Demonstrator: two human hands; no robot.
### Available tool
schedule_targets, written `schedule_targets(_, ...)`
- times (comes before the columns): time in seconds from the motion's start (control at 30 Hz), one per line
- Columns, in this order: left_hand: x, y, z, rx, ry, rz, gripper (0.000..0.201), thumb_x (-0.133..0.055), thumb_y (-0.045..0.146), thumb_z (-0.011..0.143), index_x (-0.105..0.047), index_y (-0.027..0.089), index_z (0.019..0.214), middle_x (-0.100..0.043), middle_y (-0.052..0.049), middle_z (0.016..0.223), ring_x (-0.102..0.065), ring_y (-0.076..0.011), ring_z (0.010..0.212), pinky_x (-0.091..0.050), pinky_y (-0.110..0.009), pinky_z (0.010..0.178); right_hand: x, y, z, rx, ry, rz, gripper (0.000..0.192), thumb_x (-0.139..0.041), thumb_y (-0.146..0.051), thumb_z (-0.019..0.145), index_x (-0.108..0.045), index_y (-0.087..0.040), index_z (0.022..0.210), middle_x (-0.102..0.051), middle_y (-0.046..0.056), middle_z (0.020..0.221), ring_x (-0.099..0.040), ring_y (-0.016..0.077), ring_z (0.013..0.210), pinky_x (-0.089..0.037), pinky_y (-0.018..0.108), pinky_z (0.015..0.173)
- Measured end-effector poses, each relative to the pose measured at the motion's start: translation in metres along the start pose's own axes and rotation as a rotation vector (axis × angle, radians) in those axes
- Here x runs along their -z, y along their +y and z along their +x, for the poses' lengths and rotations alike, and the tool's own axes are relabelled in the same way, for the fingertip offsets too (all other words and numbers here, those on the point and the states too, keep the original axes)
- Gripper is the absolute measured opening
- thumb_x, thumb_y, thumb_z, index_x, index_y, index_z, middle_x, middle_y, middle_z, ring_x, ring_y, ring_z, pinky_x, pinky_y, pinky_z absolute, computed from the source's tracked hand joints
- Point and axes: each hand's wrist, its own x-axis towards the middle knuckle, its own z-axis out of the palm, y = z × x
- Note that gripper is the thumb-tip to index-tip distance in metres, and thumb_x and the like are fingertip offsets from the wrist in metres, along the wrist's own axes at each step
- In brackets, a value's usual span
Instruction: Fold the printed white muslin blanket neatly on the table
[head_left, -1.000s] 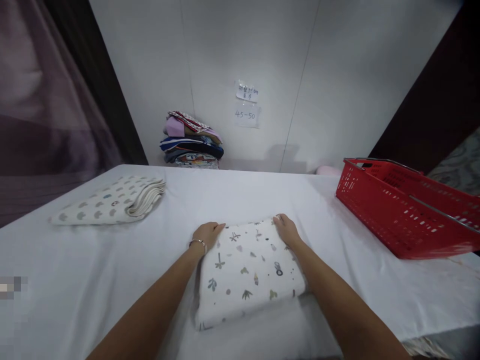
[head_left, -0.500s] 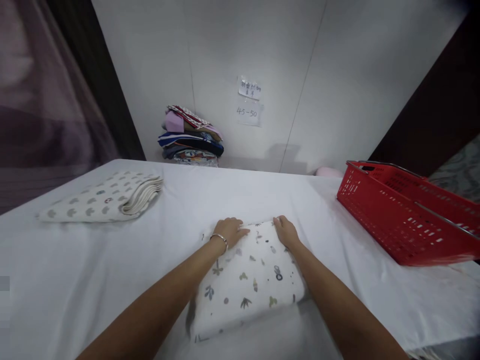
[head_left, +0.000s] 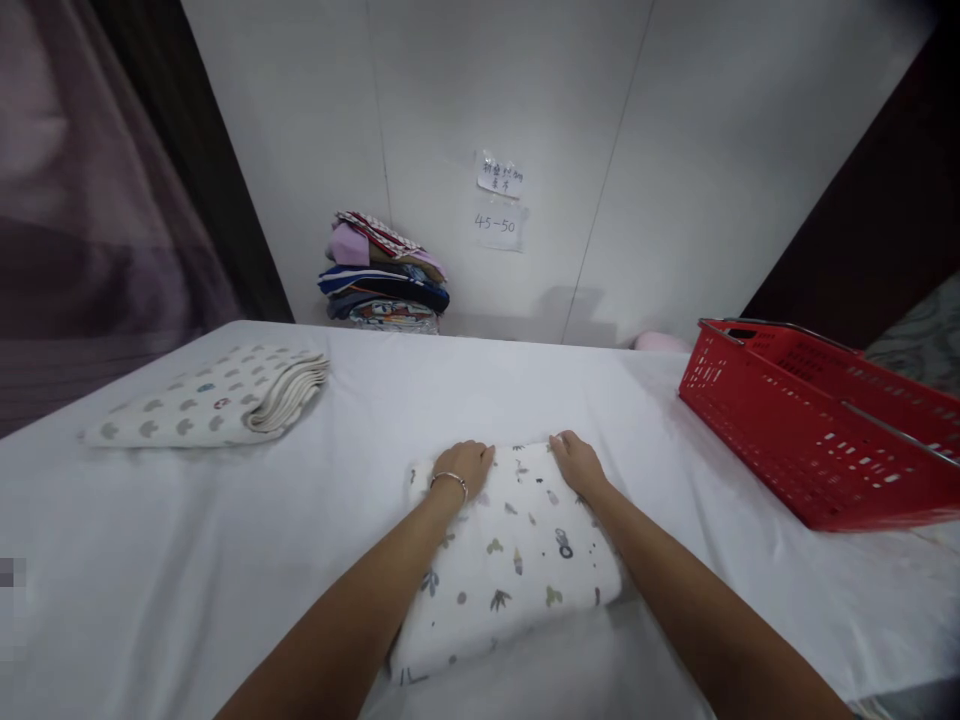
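A folded white cloth (head_left: 517, 560) printed with small plants and grey, green and blue motifs lies in front of me on the table. My left hand (head_left: 466, 468), with a silver bracelet at the wrist, is closed over its far edge, left of the middle. At the far right corner, my right hand (head_left: 576, 462) grips the same edge, thumb on top. The fingertips of both hands are partly hidden beyond the fold. To the left lies a second folded cloth (head_left: 202, 400), cream with grey crown-like shapes, its layered folds facing right. Neither hand touches that one.
A red plastic basket (head_left: 795, 430) with metal handles stands on the right of the white-covered table (head_left: 360, 560). Behind the table's far edge rises a pile of folded fabrics (head_left: 386, 275) against the wall. Paper signs (head_left: 499, 205) hang on the wall.
My left hand has shifted slightly, its thumb drawn in from the cloth's top to the far edge. The right hand keeps its place on the corner. The view has moved slightly.
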Motion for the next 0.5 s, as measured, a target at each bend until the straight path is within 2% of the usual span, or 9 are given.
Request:
schedule_targets(0.1, 0.001, 0.001, 0.000, 0.016, -0.014, 0.003, 0.051, -0.019, 0.045, 0.087, -0.064, 0.020, 0.084, -0.064, -0.008, 0.093, -0.059, -0.0203, 0.083, -0.042, -0.032, 0.071, 0.009, -0.012, -0.006, 0.045, 0.014, -0.149, 0.041, -0.031, -0.040, 0.087, -0.049, -0.016, 0.115, -0.055, 0.013, 0.114, -0.048, 0.0231, 0.104, -0.035, 0.032, 0.083)
schedule_targets(0.17, 0.001, 0.001, 0.001, 0.018, -0.016, 0.002, 0.052, -0.019, 0.045, 0.087, -0.065, 0.020, 0.084, -0.065, -0.008, 0.093, -0.059, -0.0200, 0.083, -0.043, -0.031, 0.071, 0.014, -0.027, -0.015, 0.152, 0.070, -0.253, 0.046, -0.035, -0.035, 0.086, -0.040, -0.013, 0.127, -0.040, 0.015, 0.131, -0.034, 0.0269, 0.120, -0.026, 0.039, 0.095)
schedule_targets(0.23, -0.001, 0.000, 0.002, 0.019, -0.015, -0.001, 0.053, -0.019, 0.046, 0.086, -0.065, 0.021, 0.084, -0.065, -0.007, 0.092, -0.059, -0.0197, 0.083, -0.043, -0.030, 0.070, 0.013, -0.043, -0.027, 0.327, 0.079, -0.290, 0.051, -0.034, -0.035, 0.087, -0.031, -0.014, 0.134, -0.028, 0.012, 0.140, -0.019, 0.0262, 0.130, -0.014, 0.042, 0.103)
schedule_targets(0.33, -0.004, -0.002, 0.003, 0.027, -0.017, -0.015, 0.052, -0.020, 0.047, 0.086, -0.066, 0.023, 0.084, -0.066, -0.006, 0.092, -0.060, -0.0193, 0.084, -0.043, -0.030, 0.071, 0.002, -0.061, -0.044, 0.556, -0.101, -0.267, 0.059, -0.030, -0.046, 0.088, -0.024, -0.016, 0.138, -0.022, 0.007, 0.143, -0.012, 0.0228, 0.133, -0.005, 0.040, 0.107)
schedule_targets(0.4, -0.005, -0.002, 0.005, 0.043, -0.021, -0.023, 0.052, -0.020, 0.047, 0.086, -0.066, 0.023, 0.086, -0.066, -0.006, 0.093, -0.060, -0.0192, 0.084, -0.043, -0.030, 0.071, -0.008, -0.063, -0.049, 0.589, -0.228, -0.257, 0.065, -0.026, -0.054, 0.086, -0.021, -0.016, 0.139, -0.020, 0.007, 0.144, -0.011, 0.0222, 0.133, -0.006, 0.040, 0.107)
schedule_targets(0.5, -0.005, -0.002, 0.006, 0.070, -0.023, -0.031, 0.053, -0.020, 0.048, 0.086, -0.066, 0.022, 0.089, -0.066, -0.007, 0.094, -0.060, -0.0195, 0.085, -0.043, -0.030, 0.071, -0.017, -0.059, -0.048, 0.560, -0.264, -0.255, 0.067, -0.021, -0.057, 0.086, -0.019, -0.017, 0.140, -0.017, 0.006, 0.145, -0.009, 0.0215, 0.134, -0.004, 0.041, 0.107)
